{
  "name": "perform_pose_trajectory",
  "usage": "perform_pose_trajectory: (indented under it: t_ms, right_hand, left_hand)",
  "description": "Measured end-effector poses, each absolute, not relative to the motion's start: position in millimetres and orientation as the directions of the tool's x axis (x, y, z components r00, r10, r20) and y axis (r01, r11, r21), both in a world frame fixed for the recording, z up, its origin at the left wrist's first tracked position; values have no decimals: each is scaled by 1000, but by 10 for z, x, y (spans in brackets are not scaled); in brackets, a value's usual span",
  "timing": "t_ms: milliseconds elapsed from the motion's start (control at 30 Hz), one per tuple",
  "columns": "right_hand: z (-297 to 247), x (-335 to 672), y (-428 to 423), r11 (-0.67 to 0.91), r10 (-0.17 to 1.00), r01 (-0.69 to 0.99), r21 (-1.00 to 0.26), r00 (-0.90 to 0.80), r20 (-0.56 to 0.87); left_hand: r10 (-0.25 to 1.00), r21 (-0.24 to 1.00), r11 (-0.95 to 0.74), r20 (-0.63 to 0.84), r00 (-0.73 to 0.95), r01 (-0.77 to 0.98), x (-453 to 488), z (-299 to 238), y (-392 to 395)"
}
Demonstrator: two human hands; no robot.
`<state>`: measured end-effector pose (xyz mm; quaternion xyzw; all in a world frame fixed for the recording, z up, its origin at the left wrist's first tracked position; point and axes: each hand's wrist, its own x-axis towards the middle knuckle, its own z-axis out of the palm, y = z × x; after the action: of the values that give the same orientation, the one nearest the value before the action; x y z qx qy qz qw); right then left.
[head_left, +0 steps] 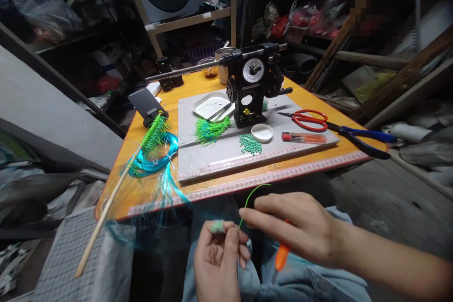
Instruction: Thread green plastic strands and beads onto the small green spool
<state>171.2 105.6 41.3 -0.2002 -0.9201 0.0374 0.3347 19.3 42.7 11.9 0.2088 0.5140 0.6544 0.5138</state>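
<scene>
Above my lap, my left hand (221,259) pinches the lower end of a thin green strand (252,192) between thumb and forefinger. Greenish tape wraps one of its fingers. The strand curves up and to the right, past the fingertips of my right hand (297,224), which are at it or touching it; I cannot tell which. A small tool with an orange handle (282,257) and a thin metal shaft is tucked in my right hand, pointing down. On the grey board ahead lie a bundle of bright green strands (212,130) and small green beads (250,144) beside a white dish (262,132).
A black geared machine (249,85) with a dial stands on the board (191,170). Red-handled scissors (309,119), blue-handled pliers (364,136) and an orange tube (303,138) lie right. Left are blue fibres (150,165) and a stick (106,212) with green strands.
</scene>
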Motion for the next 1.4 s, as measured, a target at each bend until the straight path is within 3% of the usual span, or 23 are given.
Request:
perform_pose_trajectory:
  t_ms: [67,133,167,233,333,433,533,733,833,967,1067,1200,1300,1400]
  right_hand:
    - [309,1710,926,761,641,357,-541,-543,542]
    - [211,1672,811,461,845,261,-848,-422,329]
    - [167,1643,765,288,899,165,-943,-387,207]
    - [93,1583,699,-39,930,-72,-997,-369,-10]
    - [10,1549,643,-316,910,-339,-886,-374,-181]
    - [-26,1627,609,-323,941,-402,-857,-236,-243]
    - [16,1759,588,-164,983,-353,-921,-140,-121]
    - [250,1845,596,196,938,-147,-970,-261,229]
    - [330,1831,593,284,908,-111,-952,-289,304]
    - [365,1843,555,283,884,-121,-951,-352,308]
    - [342,1859,524,239,895,-151,-959,-349,278]
    - [234,1844,484,84,961,-266,-960,-232,148]
    - [149,1798,448,-195,980,-449,-872,-121,-158]
    - [127,1752,425,-414,901,-594,-690,-161,-403]
  left_hand:
    - [873,902,28,-233,-429,-431,246,118,396]
    - [877,920,34,-214,-430,-390,300,108,359]
    - [886,930,44,-205,-415,-365,326,99,338]
    - [904,946,66,-191,-383,-317,374,72,296]
    - [911,957,97,-196,-364,-273,415,31,243]
    - [909,954,148,-235,-345,-260,408,11,215]
    - [910,941,202,-283,-303,-271,386,-1,206]
    - [917,898,303,-366,-159,-318,375,-16,159]
    - [908,833,377,-418,-14,-404,326,52,138]
    - [897,752,442,-358,260,-490,254,169,184]
    - [880,754,471,-365,303,-459,276,213,249]
    - [858,760,503,-496,132,-412,387,250,296]
    - [867,803,454,-498,-15,-387,468,277,297]
    - [874,827,424,-480,-71,-370,522,288,286]
